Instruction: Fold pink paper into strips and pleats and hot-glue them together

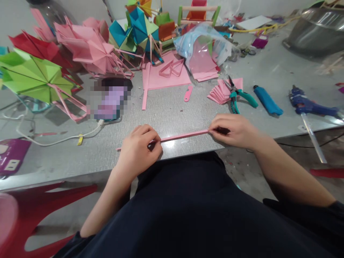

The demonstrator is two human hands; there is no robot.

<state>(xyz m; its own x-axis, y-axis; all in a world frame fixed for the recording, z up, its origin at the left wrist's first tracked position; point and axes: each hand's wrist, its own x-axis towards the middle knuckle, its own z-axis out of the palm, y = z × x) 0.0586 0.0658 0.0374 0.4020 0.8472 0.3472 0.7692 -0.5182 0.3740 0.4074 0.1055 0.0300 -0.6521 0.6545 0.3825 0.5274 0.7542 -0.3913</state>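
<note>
Near the front edge of a shiny, finely textured grey surface (166, 116), a long, narrow pink paper strip (185, 136) runs straight. The left hand (141, 143) pinches it partway along, a tip poking out beyond, while the right hand (232, 129) pinches its other end. Behind lie teal-handled pliers (233, 91), flat pink sheets (168, 82) and a pleated, star-shaped green paper form (37, 79).

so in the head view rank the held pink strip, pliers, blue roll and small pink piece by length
1. Pink strip
2. Pliers and blue roll: too alike to rank
3. Small pink piece
</note>
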